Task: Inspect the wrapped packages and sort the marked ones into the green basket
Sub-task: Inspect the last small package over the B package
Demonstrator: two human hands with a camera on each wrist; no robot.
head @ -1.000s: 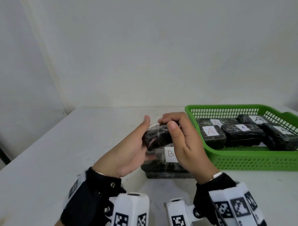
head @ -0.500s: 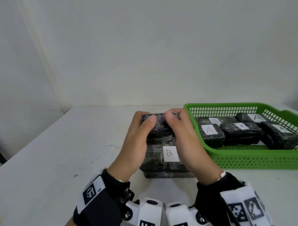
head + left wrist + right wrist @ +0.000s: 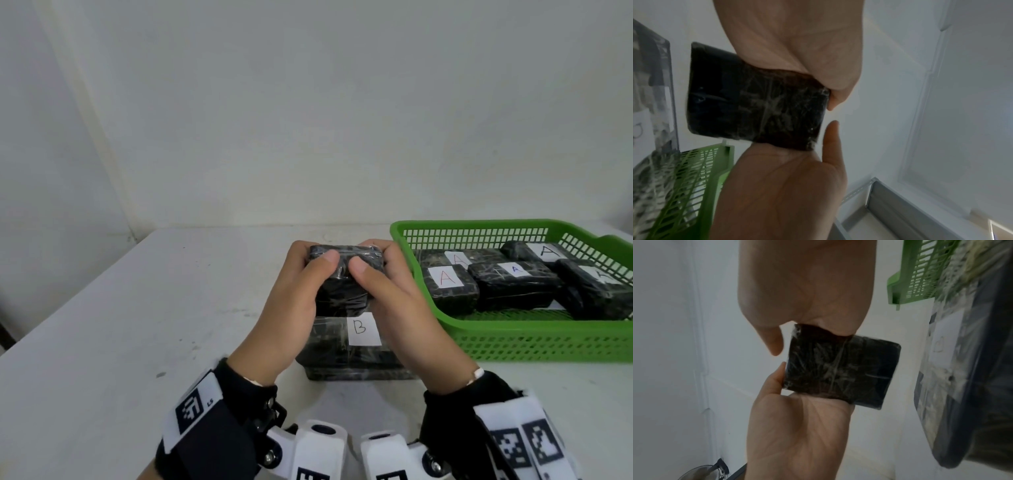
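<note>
I am holding a small black wrapped package (image 3: 344,284) up in the air with both my hands, just above a bigger wrapped package (image 3: 356,346) that is lying on the white table (image 3: 137,308). My left hand (image 3: 291,301) is gripping the left side of the small one and my right hand (image 3: 397,308) is gripping the right side, with my fingers curled round the back and both thumbs pressing on the near face. I am not seeing any letter on the sides of it that are showing. The bigger package under it is showing a white label (image 3: 363,328) with a B on it. The green basket (image 3: 534,342) is sitting on the table just to the right of my hands. Inside it, several black wrapped packages (image 3: 513,287) are lying side by side, and they are showing white labels with the letter A
</note>
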